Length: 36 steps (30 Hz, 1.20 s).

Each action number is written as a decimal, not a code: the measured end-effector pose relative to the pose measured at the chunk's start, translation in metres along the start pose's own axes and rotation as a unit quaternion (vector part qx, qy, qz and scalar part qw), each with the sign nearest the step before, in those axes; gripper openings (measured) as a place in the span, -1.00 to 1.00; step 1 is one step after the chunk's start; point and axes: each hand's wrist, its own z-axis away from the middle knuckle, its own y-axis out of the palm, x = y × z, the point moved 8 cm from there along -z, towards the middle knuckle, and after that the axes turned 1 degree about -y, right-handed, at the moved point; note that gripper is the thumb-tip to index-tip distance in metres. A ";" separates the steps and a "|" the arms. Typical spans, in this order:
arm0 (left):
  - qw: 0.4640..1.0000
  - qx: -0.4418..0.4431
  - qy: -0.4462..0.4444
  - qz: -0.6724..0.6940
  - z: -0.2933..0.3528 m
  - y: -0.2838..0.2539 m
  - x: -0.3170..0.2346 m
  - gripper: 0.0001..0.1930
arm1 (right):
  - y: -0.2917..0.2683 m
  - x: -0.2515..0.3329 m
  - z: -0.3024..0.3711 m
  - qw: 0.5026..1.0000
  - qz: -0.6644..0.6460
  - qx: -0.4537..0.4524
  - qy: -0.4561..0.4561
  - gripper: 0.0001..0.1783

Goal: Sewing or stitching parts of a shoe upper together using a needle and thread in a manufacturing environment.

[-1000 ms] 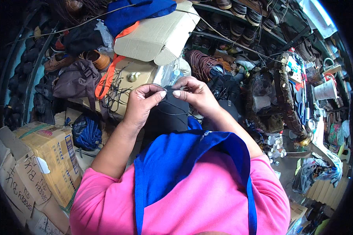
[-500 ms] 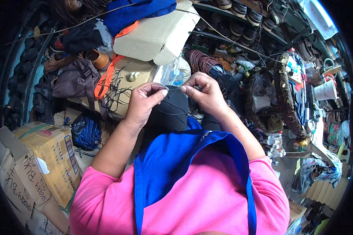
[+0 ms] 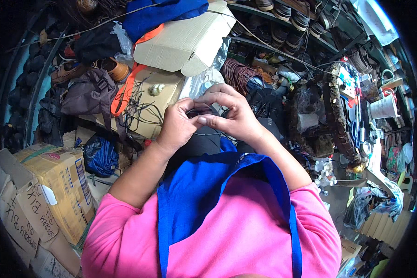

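Both hands meet in front of the chest, fingertips pressed together over a thin dark cord (image 3: 204,112). The left hand (image 3: 178,125) pinches it from the left, and the right hand (image 3: 231,116) arches over it from the right, thumb tip touching the left hand's fingers. The cord sits between the two pinches, above a dark piece on the lap (image 3: 199,141) (its kind is hard to make out, since the hands and a blue apron (image 3: 194,194) cover most of it).

Just beyond the hands lies a flat cardboard box (image 3: 153,99) with loose black laces (image 3: 139,109) strewn over it and an orange strap (image 3: 125,90) along its left edge. A second, lighter carton (image 3: 185,39) leans over its far edge, with blue cloth (image 3: 162,11) heaped on top. A brown bag (image 3: 85,95) and a tan shoe (image 3: 113,68) sit to the left. A coil of brown cord (image 3: 238,74) lies to the right of the boxes, and rows of shoes (image 3: 287,21) fill the shelf behind. Stacked cartons (image 3: 55,180) stand at the lower left, cut off by the dark rim. The clutter on the right is too tangled to tell apart.
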 end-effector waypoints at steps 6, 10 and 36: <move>0.997 -0.006 0.014 -0.074 0.000 -0.001 -0.002 -0.88 | 0.005 -0.002 -0.003 0.999 0.051 -0.001 0.018 -0.78; 0.986 0.007 0.039 -0.165 0.001 0.000 -0.010 -0.88 | -0.001 -0.008 -0.001 0.997 0.063 -0.016 0.050 -0.82; 0.998 0.012 0.011 0.066 -0.028 -0.003 -0.038 -0.83 | -0.027 -0.032 0.019 0.973 -0.123 -0.113 0.160 -0.84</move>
